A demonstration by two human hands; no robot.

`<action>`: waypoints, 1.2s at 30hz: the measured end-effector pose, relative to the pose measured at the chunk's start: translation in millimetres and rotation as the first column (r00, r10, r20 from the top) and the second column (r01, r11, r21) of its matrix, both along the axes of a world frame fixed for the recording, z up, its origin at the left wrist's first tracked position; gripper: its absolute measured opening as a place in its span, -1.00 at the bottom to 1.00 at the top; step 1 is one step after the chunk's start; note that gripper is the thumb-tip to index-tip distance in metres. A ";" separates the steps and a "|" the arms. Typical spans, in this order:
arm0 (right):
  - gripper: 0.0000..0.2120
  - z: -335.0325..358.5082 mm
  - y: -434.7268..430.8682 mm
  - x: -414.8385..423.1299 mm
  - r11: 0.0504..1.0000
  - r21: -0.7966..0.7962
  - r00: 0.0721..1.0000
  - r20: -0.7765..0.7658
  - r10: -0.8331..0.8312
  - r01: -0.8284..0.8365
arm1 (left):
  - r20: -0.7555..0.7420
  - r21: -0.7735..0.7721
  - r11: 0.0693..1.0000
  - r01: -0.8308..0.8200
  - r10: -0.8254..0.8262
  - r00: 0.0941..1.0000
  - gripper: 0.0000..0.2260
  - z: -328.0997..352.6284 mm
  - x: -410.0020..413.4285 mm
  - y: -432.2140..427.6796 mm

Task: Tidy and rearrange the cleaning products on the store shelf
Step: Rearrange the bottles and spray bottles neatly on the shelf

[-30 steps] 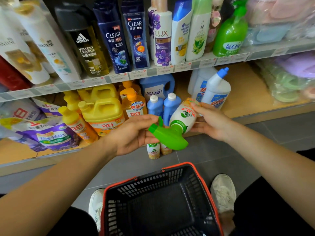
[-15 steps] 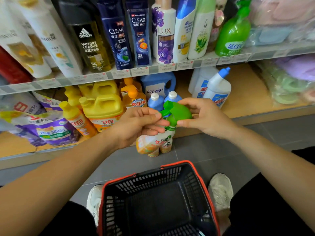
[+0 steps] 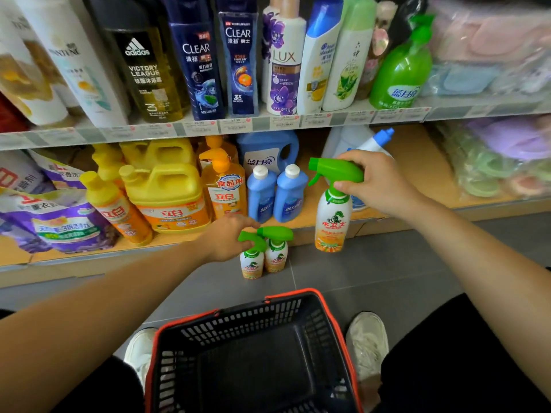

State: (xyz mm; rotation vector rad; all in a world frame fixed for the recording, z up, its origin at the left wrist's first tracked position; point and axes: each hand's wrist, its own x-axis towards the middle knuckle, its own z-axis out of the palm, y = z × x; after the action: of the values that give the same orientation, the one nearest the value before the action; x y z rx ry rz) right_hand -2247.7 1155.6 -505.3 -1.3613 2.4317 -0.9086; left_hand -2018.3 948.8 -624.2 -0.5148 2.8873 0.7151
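Note:
My right hand (image 3: 378,183) grips the green trigger head of a white and orange spray bottle (image 3: 331,222), holding it upright in front of the lower shelf's edge (image 3: 369,223). Two more of the same spray bottles (image 3: 264,257) stand side by side on the grey floor. My left hand (image 3: 226,236) reaches down beside them, fingers loosely curved at the green head of the left one; whether it touches is unclear. Two blue bottles with white caps (image 3: 275,195) stand on the lower shelf just behind.
Yellow and orange detergent jugs (image 3: 167,192) and purple refill bags (image 3: 59,228) fill the lower shelf's left. Shampoo bottles line the upper shelf (image 3: 238,126). A black basket with a red rim (image 3: 253,353) sits on the floor between my shoes. Packaged cloths are at right.
The spray bottle went from lying across both hands to hanging upright from my right hand alone, further right. My left hand let go and dropped toward the two bottles on the floor.

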 end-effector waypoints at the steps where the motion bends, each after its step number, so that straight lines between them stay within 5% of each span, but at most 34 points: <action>1: -0.64 -0.9 -4.4 -4.0 1.000 0.000 0.999 -0.030 -0.012 0.012 | 0.054 -0.041 0.998 0.041 -0.039 0.998 -0.52 -9.1 -0.7 -2.6; 7: -0.63 -11.4 -31.9 -30.5 0.993 0.110 0.977 -0.214 -0.012 0.037 | 0.291 -0.208 0.960 0.185 -0.120 0.949 -0.34 -46.3 -1.5 -17.1; 19: -0.53 -49.9 -65.6 -61.1 0.966 0.225 0.905 -0.424 -0.017 0.124 | 0.236 0.023 0.983 -0.184 0.173 0.956 -0.54 -63.6 15.3 -23.2; 32: -0.42 -62.8 -73.4 -62.2 0.990 0.011 0.954 -0.270 -0.132 0.140 | -0.056 0.213 0.950 -0.228 0.245 0.968 -0.78 -0.8 24.8 -20.3; 36: -0.61 -69.9 -57.5 -37.1 0.981 -0.150 0.915 -0.365 -0.174 0.126 | -0.100 0.241 0.949 -0.202 0.231 0.968 -0.77 24.1 27.4 -17.3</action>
State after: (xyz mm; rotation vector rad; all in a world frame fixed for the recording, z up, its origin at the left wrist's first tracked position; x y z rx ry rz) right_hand -2284.8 1098.1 -575.2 -1.5313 2.8446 -0.9171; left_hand -1990.9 931.5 -600.1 -0.7898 2.8343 1.1375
